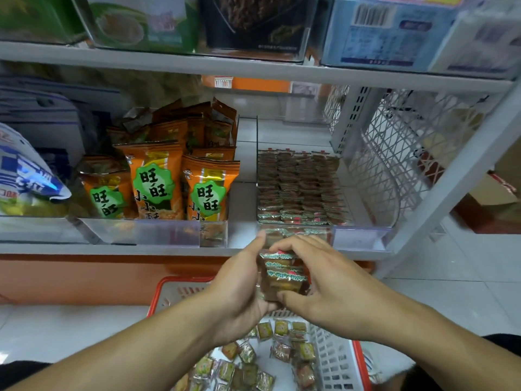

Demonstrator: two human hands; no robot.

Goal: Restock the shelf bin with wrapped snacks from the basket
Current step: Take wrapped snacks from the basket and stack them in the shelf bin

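Note:
A small stack of brown wrapped snacks (282, 275) is held between both hands, just below the shelf's front edge. My left hand (239, 289) grips the stack's left side with the thumb up. My right hand (313, 280) curls over its top and right side. Above them, a clear shelf bin (363, 235) holds neat rows of the same wrapped snacks (298, 190). Below my arms sits a white basket with a red rim (335, 362), with several loose wrapped snacks (253, 362) scattered in it.
Orange snack bags (158, 182) fill the clear bin to the left. A blue and white bag (25, 176) lies at far left. A white mesh divider (394, 153) bounds the shelf on the right. Another shelf with boxes runs overhead.

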